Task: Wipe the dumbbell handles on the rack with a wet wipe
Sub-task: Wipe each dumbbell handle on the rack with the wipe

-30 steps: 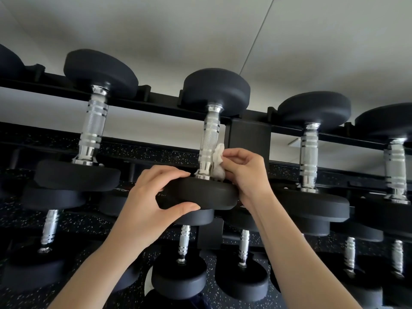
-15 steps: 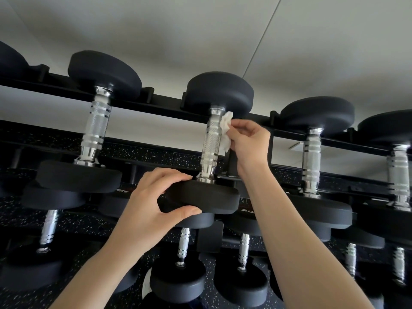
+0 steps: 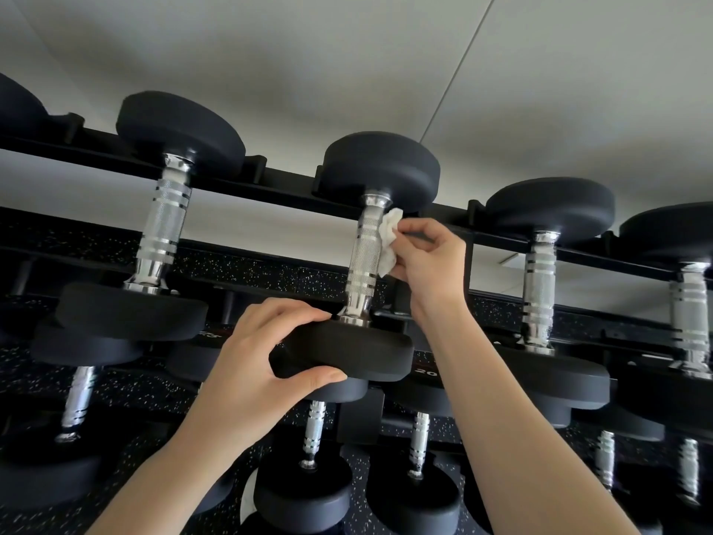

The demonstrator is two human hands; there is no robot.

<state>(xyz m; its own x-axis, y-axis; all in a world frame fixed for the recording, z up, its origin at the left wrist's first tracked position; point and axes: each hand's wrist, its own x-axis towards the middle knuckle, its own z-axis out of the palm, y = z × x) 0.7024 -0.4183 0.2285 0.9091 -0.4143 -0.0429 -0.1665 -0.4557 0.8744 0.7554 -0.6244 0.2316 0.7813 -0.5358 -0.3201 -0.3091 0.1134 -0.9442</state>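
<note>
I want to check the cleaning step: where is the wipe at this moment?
In the head view, the wipe is pinched in the right hand, pressed on the right side of the middle dumbbell's handle, near its upper end.

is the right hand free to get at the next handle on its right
Likely yes: the right hand, pinching the wipe, is level with that handle, and only open space shows between them.
</note>
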